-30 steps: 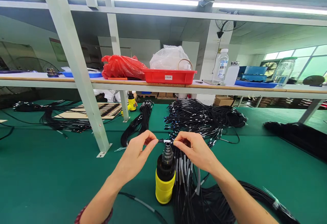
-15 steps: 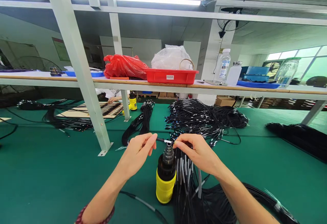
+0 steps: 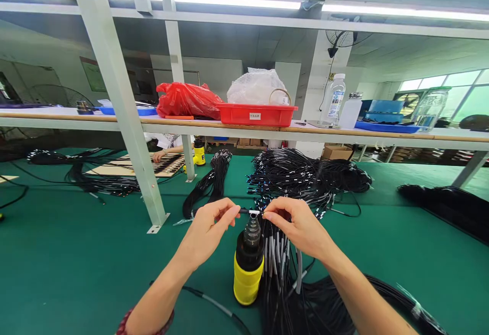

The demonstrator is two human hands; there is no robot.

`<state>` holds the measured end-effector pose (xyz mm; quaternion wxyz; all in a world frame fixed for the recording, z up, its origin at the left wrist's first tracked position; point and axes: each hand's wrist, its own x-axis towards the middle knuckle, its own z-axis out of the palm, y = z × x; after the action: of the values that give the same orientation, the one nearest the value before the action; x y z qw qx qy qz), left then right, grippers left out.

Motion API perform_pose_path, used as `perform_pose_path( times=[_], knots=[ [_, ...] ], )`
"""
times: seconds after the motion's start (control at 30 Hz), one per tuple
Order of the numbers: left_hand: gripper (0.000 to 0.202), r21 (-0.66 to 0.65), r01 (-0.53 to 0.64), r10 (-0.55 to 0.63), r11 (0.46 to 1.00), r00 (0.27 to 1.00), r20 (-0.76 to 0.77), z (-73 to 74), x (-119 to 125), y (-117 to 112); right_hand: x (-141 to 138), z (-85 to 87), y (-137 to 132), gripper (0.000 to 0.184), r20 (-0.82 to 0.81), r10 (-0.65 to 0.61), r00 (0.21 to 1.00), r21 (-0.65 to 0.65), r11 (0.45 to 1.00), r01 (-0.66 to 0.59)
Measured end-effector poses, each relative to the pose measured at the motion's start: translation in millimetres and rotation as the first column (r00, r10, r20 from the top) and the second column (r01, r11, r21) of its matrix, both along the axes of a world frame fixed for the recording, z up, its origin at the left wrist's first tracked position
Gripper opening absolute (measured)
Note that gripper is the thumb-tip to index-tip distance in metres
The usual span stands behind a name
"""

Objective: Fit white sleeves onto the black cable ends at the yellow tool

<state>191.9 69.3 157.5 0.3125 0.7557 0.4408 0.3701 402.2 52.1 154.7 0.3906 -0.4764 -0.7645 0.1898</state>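
Note:
A yellow and black heating tool stands upright on the green table, nozzle up. Just above its nozzle I hold a thin black cable with a short white sleeve stretched level between both hands. My left hand pinches the cable's left end with thumb and forefinger. My right hand pinches the cable on the right side of the sleeve. A bundle of black cables with grey sleeves lies under my right hand and runs toward me.
A large heap of black cables lies behind my hands, a smaller bundle to the left, another at far right. White frame posts stand on the table. The shelf holds a red tray, bags and bottles. Another person's hand works beyond.
My hands have stayed over the tool's nozzle; the cable dipped on the left and is level again. The view shifted slightly.

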Motion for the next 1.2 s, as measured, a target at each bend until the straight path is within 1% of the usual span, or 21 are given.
perform_pose_path(
  times=[0.2, 0.37, 0.47, 0.6, 0.7, 0.87, 1.0, 1.07, 1.2],
  knots=[
    [0.016, 0.072, -0.029, 0.031, 0.997, 0.999, -0.028, 0.7, -1, 0, -2, -0.2, 4, 0.014, -0.047, -0.015, 0.999, -0.007, 1.000, 0.014],
    [0.011, 0.112, -0.039, 0.043, 0.993, 0.998, -0.035, 0.1, 0, 1, -2, -0.6, 5, 0.013, -0.056, -0.021, 0.998, 0.009, 1.000, 0.021],
    [0.016, 0.135, -0.033, 0.041, 0.990, 0.998, -0.057, 2.9, 0, -2, 1, -1.0, 4, 0.015, -0.069, 0.006, 0.998, -0.004, 1.000, -0.006],
    [0.038, 0.111, -0.031, 0.040, 0.993, 0.996, -0.085, 5.7, -1, -6, 7, -0.9, 2, 0.024, -0.085, 0.094, 0.992, -0.113, 0.988, -0.103],
    [0.045, 0.104, -0.019, 0.031, 0.994, 0.994, -0.109, 6.3, -1, -8, 10, -0.5, 1, 0.031, -0.075, 0.149, 0.986, -0.159, 0.974, -0.159],
    [0.047, 0.114, -0.010, 0.023, 0.993, 0.993, -0.115, 7.5, 1, -11, 10, -0.3, 0, 0.032, -0.124, 0.186, 0.975, -0.158, 0.966, -0.205],
    [0.045, 0.108, -0.011, 0.023, 0.994, 0.994, -0.104, 7.0, 1, -11, 8, -2.4, 0, 0.020, -0.208, 0.170, 0.963, -0.148, 0.968, -0.203],
    [0.044, 0.099, -0.011, 0.020, 0.995, 0.995, -0.097, 6.5, 0, -11, 8, -3.5, 0, 0.020, -0.205, 0.157, 0.966, -0.143, 0.972, -0.188],
    [0.042, 0.109, 0.000, 0.009, 0.994, 0.997, -0.083, 6.8, 0, -13, 7, -3.0, 1, 0.025, -0.157, 0.157, 0.975, -0.152, 0.972, -0.181]
  ],
)
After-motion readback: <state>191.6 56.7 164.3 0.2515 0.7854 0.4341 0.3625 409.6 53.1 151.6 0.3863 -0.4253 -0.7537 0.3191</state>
